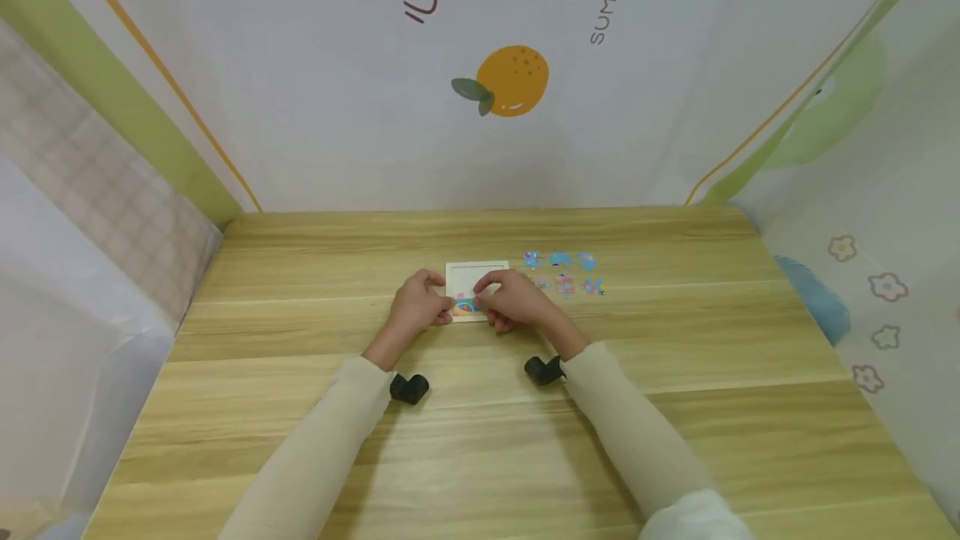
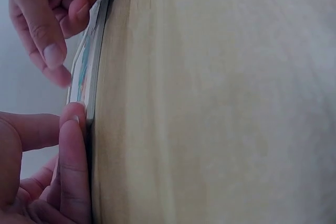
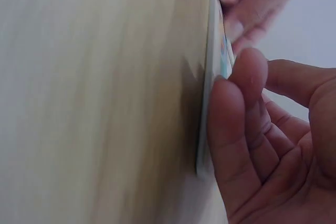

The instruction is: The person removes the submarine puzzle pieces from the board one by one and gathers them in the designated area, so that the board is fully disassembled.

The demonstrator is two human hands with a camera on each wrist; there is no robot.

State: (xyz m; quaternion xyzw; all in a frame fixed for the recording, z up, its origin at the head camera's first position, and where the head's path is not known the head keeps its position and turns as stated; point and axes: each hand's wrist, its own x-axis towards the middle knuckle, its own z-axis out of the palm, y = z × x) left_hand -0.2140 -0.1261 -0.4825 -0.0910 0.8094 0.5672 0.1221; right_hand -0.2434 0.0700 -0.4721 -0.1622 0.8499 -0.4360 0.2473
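Note:
A small white-framed puzzle tray point(image 1: 477, 266) lies on the table, with blue and orange puzzle pieces point(image 1: 464, 307) along its near side. My left hand point(image 1: 417, 303) holds the tray's left edge, the thumb at the rim and fingertips against the side. Over the tray's right part is my right hand point(image 1: 517, 298), its thumb and index finger reaching in above the pieces. In the left wrist view the right hand point(image 2: 50, 19) shows bent, relaxed fingers and no piece between them. The right hand's fingers point(image 3: 226, 124) lie along the tray's edge in the right wrist view.
Loose puzzle pieces lie in two rows right of the tray, a blue one point(image 1: 559, 259) in the far row and a pink one point(image 1: 565, 285) in the near row. The wooden table point(image 1: 480, 440) ends at a printed curtain point(image 1: 360, 123) behind.

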